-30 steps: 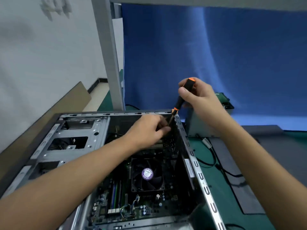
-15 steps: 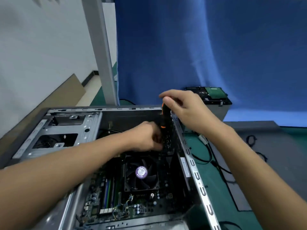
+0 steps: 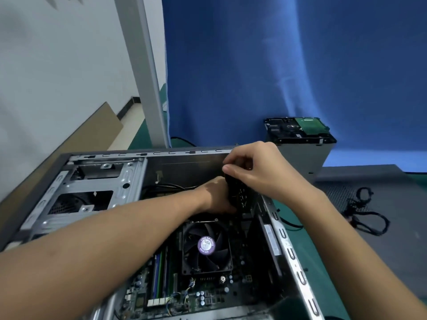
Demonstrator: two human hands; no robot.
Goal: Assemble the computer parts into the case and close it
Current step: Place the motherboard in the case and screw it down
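The open computer case (image 3: 286,245) lies on its side on the green mat, with the motherboard (image 3: 191,294) and a black CPU fan (image 3: 206,244) inside. My right hand (image 3: 256,167) grips the top of a black screwdriver (image 3: 235,190), which points down into the case's far right corner. My left hand (image 3: 215,195) reaches inside the case and sits against the screwdriver's lower part. Its fingers are hidden behind the tool, as is the tip.
A silver drive cage (image 3: 92,181) fills the case's left end. A hard drive (image 3: 298,128) rests on a grey box behind the case. To the right lie the grey side panel (image 3: 369,181) and black cables (image 3: 369,218). A grey post (image 3: 147,65) and cardboard (image 3: 92,135) stand at the back left.
My right hand has lowered the screwdriver from above the case's rim down into the far right corner. My left hand has sunk deeper inside with it. The view has tilted down.
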